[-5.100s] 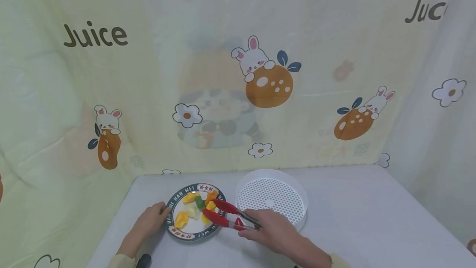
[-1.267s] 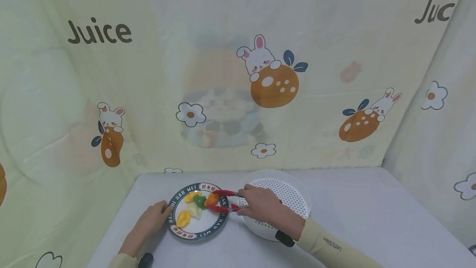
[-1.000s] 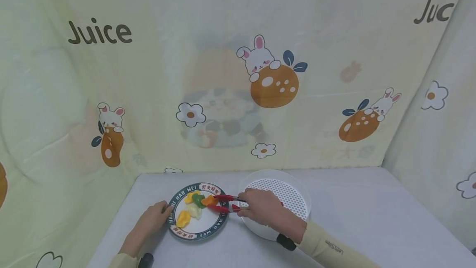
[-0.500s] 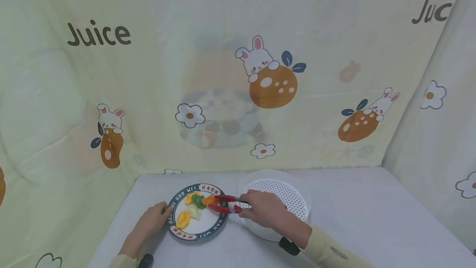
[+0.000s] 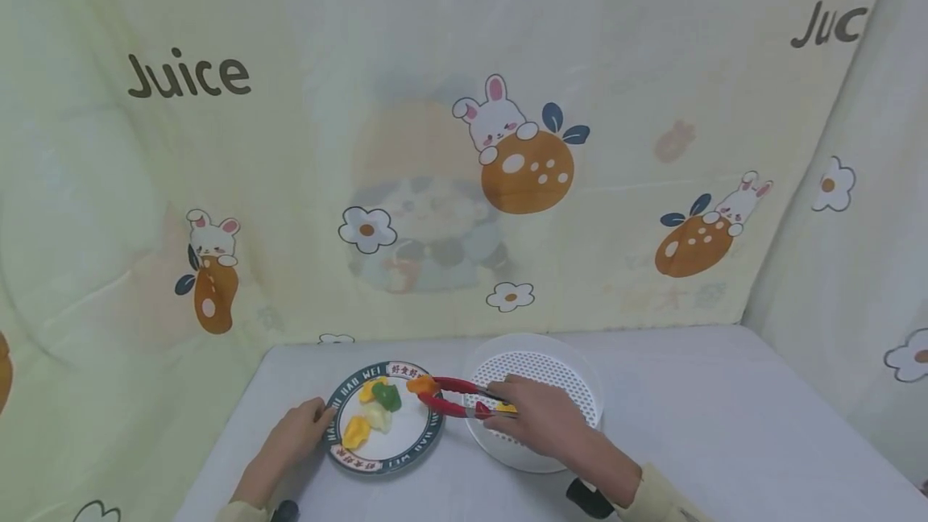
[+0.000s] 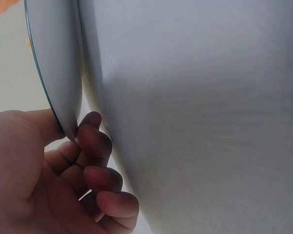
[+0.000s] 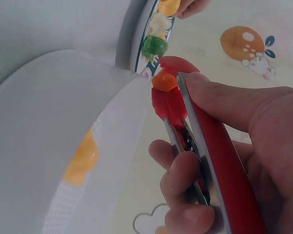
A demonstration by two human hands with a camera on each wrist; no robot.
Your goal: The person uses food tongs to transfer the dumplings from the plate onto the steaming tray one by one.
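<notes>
My left hand [image 5: 296, 430] pinches the left rim of a round plate [image 5: 416, 448] with a dark green lettered border; the left wrist view shows thumb above and fingers below. On the plate lie small dumpling-shaped pieces: a green piece [image 5: 387, 397], a pale piece [image 5: 378, 416] and two yellow ones, the nearer yellow piece [image 5: 355, 432] at the lower left. My right hand [image 5: 540, 417] grips red-tipped metal tongs [image 7: 217, 165]. Their tips clasp an orange dumpling-shaped piece [image 5: 423, 385] over the plate's right side. Another yellow piece [image 7: 83, 158] lies in the white perforated steamer tray [image 5: 590, 393].
The tray stands right of the plate, partly hidden under my right hand and forearm. Both rest on a white-covered table [image 5: 689, 409]. A curtain [image 5: 616, 39] printed with rabbits and fruit hangs behind the table and along its sides.
A yellow piece near the tongs on the plate earlier is gone from there; one now shows in the tray. The tongs have gripped the orange piece and shifted it right. My left hand stays put.
</notes>
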